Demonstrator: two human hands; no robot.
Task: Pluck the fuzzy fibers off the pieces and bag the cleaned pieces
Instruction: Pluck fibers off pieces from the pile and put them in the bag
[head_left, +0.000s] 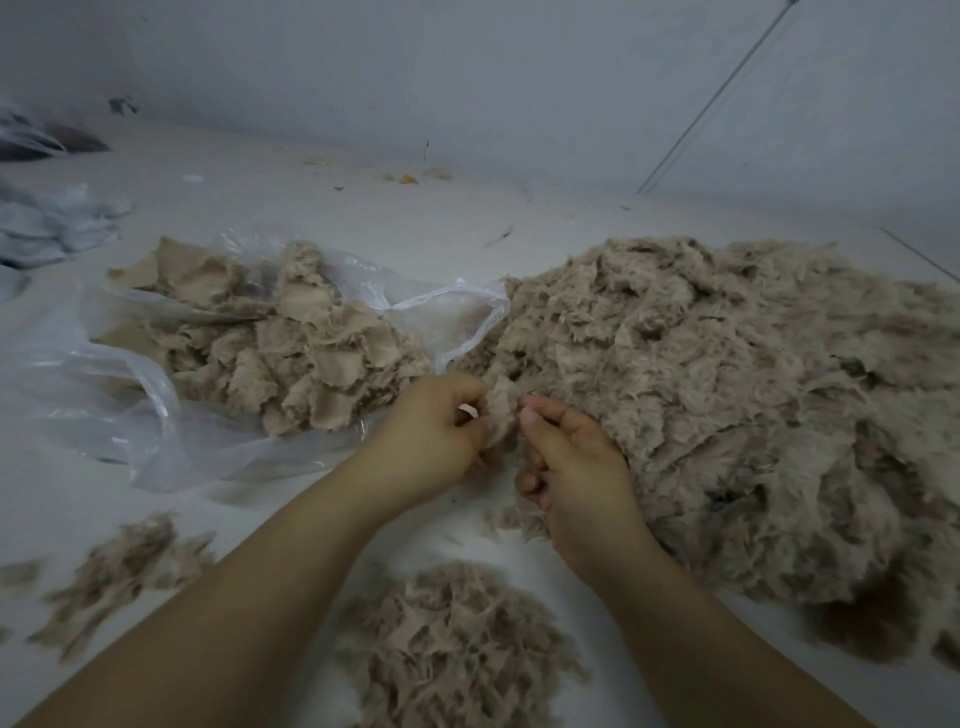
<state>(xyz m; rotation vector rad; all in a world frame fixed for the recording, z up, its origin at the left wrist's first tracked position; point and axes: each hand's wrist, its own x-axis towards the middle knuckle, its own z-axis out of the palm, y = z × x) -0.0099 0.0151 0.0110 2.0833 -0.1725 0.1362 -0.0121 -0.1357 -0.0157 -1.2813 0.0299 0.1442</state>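
Fuzzy piece (501, 410) pinched between both hands' fingers (535, 415)

The big fuzzy heap (753, 415) runs off the right edge. Loose tufts (119, 571) at lower left are blurred. Dark bundle (47, 137) at upper left is indistinct, cropped.

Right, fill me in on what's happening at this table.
A person is cleaning fuzzy fabric pieces by hand. The left hand and right hand both pinch one small piece between them, at the edge of the big fuzzy pile. An open plastic bag to the left already holds smoother pieces. Two smaller heaps of fluff lie nearer the person. The piece in hand has not gone into the bag yet.
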